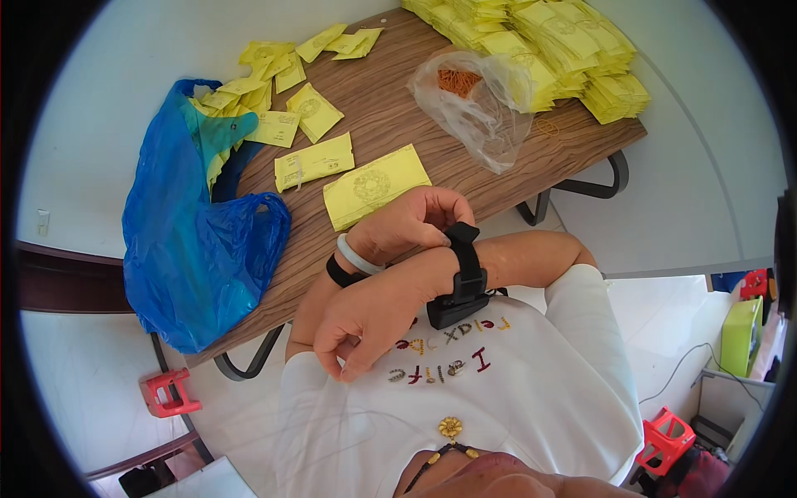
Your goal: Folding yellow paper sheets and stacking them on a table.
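Observation:
My forearms cross in front of my white shirt. My left hand (pixel 415 217), with a white band (pixel 357 256) and a black band on its wrist, pinches the upper end of a black strap (pixel 466 253). That strap runs around my right wrist and carries a black box-shaped device (pixel 458 305) on its underside. My right hand (pixel 369 319) hangs loosely curled, its fingers apart and nothing visible in them. Just beyond my left hand, a large yellow packet (pixel 375 186) lies flat on the wood-grain table (pixel 374 91), beside a smaller yellow packet (pixel 314 161).
A blue plastic bag (pixel 199 257) hangs over the table's left edge, with yellow packets spilling from it. Toward the right lies a clear bag (pixel 490 124) holding orange rubber bands (pixel 458 81). Stacked yellow packets (pixel 564 50) fill the far right corner. Red stools (pixel 170 393) stand on the floor.

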{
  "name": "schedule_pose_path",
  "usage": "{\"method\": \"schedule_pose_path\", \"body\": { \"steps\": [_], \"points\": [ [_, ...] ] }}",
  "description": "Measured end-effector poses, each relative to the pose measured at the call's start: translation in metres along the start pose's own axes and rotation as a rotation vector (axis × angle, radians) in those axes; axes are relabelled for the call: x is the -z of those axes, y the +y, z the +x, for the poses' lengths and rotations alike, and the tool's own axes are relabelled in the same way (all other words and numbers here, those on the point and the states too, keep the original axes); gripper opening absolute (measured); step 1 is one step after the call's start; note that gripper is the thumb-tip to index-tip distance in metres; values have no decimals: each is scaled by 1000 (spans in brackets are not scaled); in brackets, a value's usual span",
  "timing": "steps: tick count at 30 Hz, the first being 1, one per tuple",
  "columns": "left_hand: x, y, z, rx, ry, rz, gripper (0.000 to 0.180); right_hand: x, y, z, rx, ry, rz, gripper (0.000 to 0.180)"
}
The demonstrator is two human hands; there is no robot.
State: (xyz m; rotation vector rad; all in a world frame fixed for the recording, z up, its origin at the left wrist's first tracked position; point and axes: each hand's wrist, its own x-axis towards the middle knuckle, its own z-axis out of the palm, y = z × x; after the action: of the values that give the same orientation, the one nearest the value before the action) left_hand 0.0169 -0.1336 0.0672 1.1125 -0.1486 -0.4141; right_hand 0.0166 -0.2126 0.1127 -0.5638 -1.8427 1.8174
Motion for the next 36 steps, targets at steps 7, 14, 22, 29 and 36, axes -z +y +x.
{"method": "schedule_pose_path", "body": {
  "steps": [7, 14, 22, 29, 36],
  "points": [
    [1, -6, 7, -45, -144, -354, 32, 1, 8, 4, -126, 25, -109, 18],
    [2, -11, 11, -25, -122, -491, 43, 11, 30, 4, -12, 159, -171, 17],
    [24, -35, 10, -143, 45, -406, 45, 61, 15, -15, 175, 758, -60, 16],
    [25, -42, 10, -105, 346, -563, 38, 101, 15, -48, 115, 1281, -489, 19],
    [9, -38, 17, -87, 374, -486, 37, 116, 27, -81, -81, 1500, -1016, 19]
  ]
}}
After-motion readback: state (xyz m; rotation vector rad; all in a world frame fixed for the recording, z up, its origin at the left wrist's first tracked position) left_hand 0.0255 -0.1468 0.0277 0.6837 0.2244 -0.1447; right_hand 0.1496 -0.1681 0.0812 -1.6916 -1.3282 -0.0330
